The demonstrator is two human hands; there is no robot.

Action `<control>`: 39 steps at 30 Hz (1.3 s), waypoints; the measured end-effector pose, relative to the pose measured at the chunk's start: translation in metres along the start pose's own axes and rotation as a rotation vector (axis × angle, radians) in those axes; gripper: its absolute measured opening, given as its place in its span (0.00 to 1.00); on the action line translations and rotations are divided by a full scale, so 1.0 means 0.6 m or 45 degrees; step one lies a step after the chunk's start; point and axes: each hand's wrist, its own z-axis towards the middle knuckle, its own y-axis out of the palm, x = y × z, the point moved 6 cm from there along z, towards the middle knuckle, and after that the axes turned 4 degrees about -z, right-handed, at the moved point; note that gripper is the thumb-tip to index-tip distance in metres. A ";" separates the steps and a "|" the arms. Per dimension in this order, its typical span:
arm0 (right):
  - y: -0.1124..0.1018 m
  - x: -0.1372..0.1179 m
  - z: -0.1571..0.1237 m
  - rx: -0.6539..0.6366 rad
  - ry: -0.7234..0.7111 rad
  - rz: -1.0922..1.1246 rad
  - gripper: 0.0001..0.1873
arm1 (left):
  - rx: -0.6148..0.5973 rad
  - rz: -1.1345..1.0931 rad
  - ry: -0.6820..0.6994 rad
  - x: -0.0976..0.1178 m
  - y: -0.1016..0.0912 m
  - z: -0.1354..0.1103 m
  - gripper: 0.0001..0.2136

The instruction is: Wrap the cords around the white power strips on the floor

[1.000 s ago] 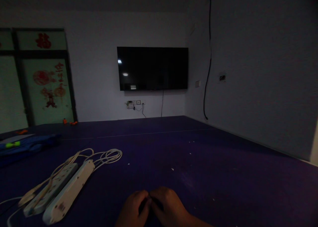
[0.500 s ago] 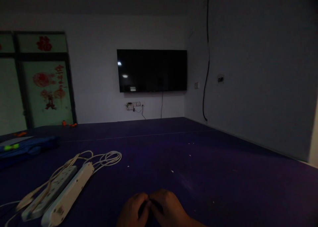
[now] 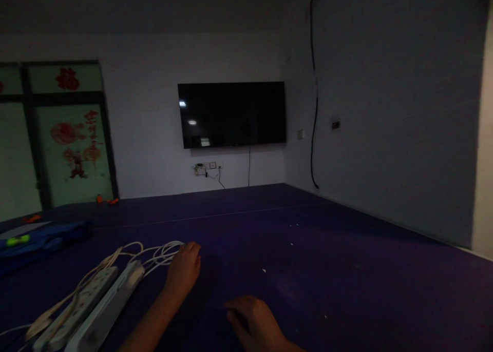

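My left hand [image 3: 187, 264] reaches forward to the far end of a looped white cable [image 3: 164, 252]. Its fingers are bent and closed at the loops; their tips are partly hidden. The cable runs to a white power strip [image 3: 110, 306], which lies tilted on the purple surface. Alongside on the left is a second power strip [image 3: 82, 303] with its sockets up. Low in the middle, my right hand [image 3: 254, 318] rests over the surface. A small gap shows between its thumb and curled fingers, and I see nothing in it.
The purple surface [image 3: 346, 270] carries a few small white scraps [image 3: 264, 271]. Blue cloth [image 3: 57, 236] with a yellow-green item [image 3: 17, 240] lies at the left. Small orange objects [image 3: 112, 201] sit along the far edge. A television [image 3: 233, 116] hangs on the wall.
My hands, together before, are now apart. The left has moved forward and left to the cable loops; the right stays low. The nearer power strip has rolled, and the view has tilted slightly.
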 end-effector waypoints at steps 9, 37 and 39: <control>0.038 0.033 0.026 -0.194 0.020 -0.208 0.15 | -0.200 0.167 -0.348 -0.122 0.063 0.078 0.11; 0.025 0.018 0.011 -0.091 -0.093 -0.137 0.12 | 0.368 -0.297 -0.255 -0.133 -0.153 0.100 0.16; 0.022 0.015 0.007 -0.051 -0.085 -0.113 0.12 | 0.582 -0.559 -0.193 -0.116 -0.211 0.076 0.16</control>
